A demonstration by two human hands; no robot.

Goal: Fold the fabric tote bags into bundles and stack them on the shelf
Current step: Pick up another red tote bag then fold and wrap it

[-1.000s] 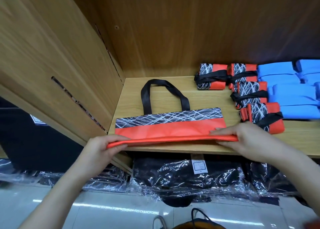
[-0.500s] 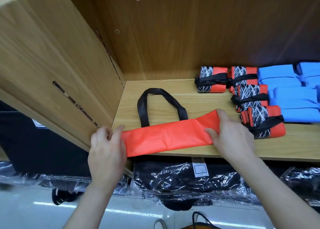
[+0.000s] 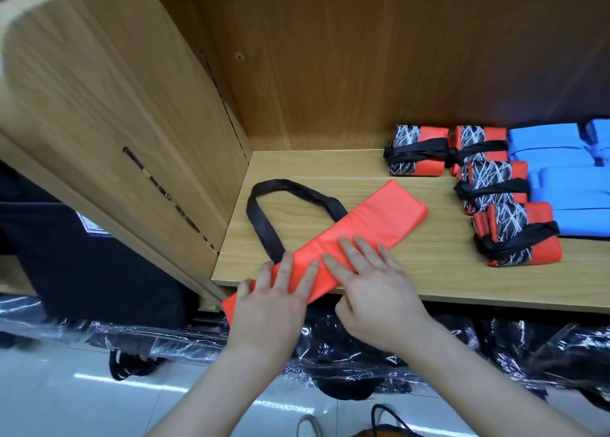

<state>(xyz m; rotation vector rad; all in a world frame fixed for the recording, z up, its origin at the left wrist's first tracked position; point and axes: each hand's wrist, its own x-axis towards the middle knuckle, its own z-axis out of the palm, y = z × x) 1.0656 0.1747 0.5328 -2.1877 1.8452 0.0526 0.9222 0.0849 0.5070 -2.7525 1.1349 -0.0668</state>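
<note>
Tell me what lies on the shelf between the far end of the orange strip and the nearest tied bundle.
Nothing: in the head view, only bare shelf separates the orange strip from the nearest tied bundle.

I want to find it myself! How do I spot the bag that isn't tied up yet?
Look at the wooden shelf. Near its front left corner lies a long orange folded strip, slanting under both hands. Unlike the tied orange bundles on the right, it shows no pattern, and its black handle lies loose in a loop.
</note>
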